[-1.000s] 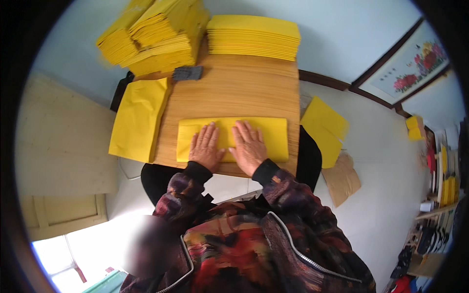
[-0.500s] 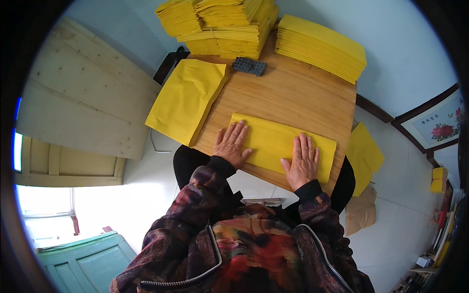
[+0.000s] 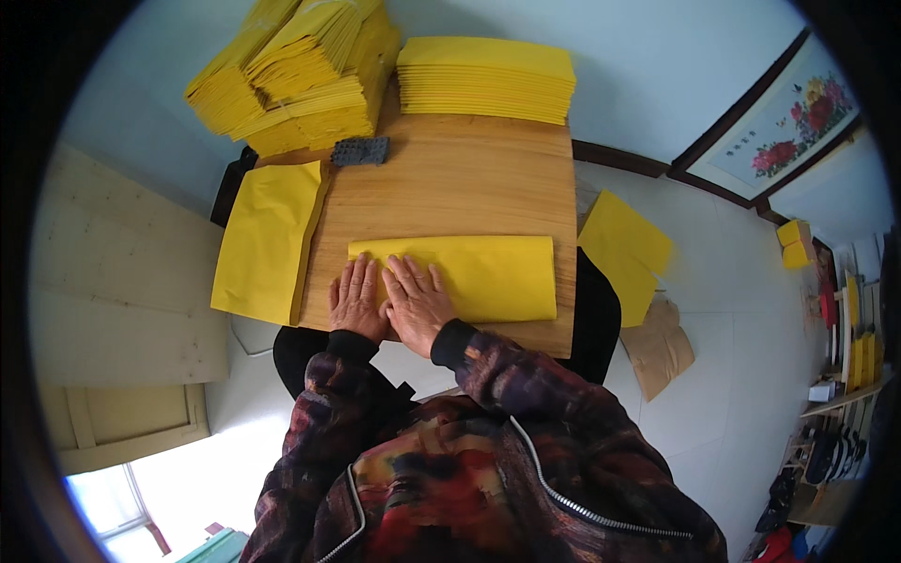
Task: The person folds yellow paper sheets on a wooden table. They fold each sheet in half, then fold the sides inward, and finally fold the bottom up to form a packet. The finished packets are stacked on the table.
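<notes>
A folded sheet of yellow paper (image 3: 502,279) lies along the near edge of the wooden table, its fold on the far side. Over its left end rests my left hand (image 3: 358,298), palm down with fingers stretched toward the fold. Right beside it, my right hand (image 3: 418,302) presses flat on the same sheet, its thumb side touching the left hand. Neither hand grips anything. To the left of my hands is a stack of larger yellow sheets (image 3: 267,244), its top one slightly wrinkled.
Bundled yellow paper (image 3: 310,89) is piled high at the back left, beside a neat folded yellow stack (image 3: 486,80). A dark grey ridged block (image 3: 360,151) sits on the table (image 3: 450,178). Yellow sheets (image 3: 624,249) and brown paper (image 3: 659,347) are right of the table, low down.
My right hand has slid left along the folded paper and now lies against my left hand. The view has swung to the right, so the table appears further left and squarer.
</notes>
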The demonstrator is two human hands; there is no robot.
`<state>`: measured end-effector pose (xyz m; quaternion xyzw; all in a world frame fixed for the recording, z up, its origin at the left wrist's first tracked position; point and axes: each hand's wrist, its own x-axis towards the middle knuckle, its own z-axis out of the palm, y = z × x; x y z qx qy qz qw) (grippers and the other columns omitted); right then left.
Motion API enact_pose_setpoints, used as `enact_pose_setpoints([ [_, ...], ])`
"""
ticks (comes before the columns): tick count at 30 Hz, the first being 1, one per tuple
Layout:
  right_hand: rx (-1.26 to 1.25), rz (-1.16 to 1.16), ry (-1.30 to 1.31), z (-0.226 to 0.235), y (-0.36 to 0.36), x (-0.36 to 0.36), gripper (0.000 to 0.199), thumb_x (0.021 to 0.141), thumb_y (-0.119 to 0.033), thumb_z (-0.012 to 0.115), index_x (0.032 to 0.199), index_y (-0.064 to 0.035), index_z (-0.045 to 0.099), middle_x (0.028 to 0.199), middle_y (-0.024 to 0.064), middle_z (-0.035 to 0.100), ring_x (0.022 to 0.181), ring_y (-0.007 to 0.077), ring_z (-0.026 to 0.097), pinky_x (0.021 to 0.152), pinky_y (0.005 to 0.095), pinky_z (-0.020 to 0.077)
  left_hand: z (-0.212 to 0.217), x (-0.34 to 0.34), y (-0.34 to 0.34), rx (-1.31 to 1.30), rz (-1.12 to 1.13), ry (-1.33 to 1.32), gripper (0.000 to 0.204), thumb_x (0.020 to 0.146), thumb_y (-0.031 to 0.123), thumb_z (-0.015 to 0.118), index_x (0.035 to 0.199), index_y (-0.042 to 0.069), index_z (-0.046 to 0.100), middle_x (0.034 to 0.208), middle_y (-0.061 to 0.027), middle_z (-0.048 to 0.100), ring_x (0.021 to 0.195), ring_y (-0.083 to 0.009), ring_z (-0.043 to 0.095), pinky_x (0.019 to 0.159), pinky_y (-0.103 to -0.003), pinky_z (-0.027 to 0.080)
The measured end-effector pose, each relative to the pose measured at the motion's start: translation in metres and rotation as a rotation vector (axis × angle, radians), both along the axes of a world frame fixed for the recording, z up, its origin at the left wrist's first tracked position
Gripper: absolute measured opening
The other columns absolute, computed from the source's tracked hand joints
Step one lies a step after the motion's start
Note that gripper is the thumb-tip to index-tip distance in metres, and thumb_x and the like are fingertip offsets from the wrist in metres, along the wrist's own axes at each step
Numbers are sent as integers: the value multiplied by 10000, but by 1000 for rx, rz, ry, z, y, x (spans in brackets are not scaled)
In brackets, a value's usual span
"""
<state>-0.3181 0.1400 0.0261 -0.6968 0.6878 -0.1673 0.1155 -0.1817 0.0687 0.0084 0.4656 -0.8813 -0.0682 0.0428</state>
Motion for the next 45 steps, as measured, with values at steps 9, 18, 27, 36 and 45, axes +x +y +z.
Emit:
enact_pose_setpoints([
  [9, 94, -333, 95, -3, 53, -100, 814, 875, -495, 564, 1470, -25, 267, 1567, 131, 191, 1455, 296, 133, 1157, 521, 90, -5, 3, 0, -104, -47, 86, 702, 869, 437, 552, 1454, 113, 341, 1546, -74, 281, 1423, -267, 256, 1137, -487, 173],
  [18, -199, -639, -280, -16, 122, -171, 656, 893, -285, 614, 1404, 11, 330, 1483, 212, 302, 1374, 355, 286, 1125, 444, 250, -1, 2, 1, -45, -45, 54, 714, 886, 460, 534, 1467, 109, 312, 1553, -84, 254, 1430, -286, 227, 1149, -471, 167],
  [27, -275, -797, -828, -40, 148, -204, 437, 889, -157, 646, 1237, 65, 504, 1072, 150, 634, 909, 181, 631, 804, 301, 506, 3, -41, 18, 63, -131, 64, 727, 896, 399, 546, 1487, 88, 259, 1572, -96, 195, 1451, -286, 166, 1165, -450, 149],
  [36, -198, -830, -1077, -51, 147, -217, 269, 842, -140, 690, 1013, 41, 587, 892, 96, 658, 758, 134, 627, 696, 280, 515, 4, -55, 20, -3, -179, 60, 726, 873, 456, 557, 1456, 89, 329, 1551, -87, 258, 1431, -284, 222, 1155, -450, 172],
  [45, -170, -816, -877, -45, 151, -211, 234, 823, -202, 704, 878, 2, 602, 765, 49, 603, 696, 119, 563, 628, 292, 466, -4, -52, 15, -2, -196, 91, 765, 826, 361, 617, 1467, 85, 304, 1556, -100, 246, 1439, -284, 208, 1154, -460, 163],
])
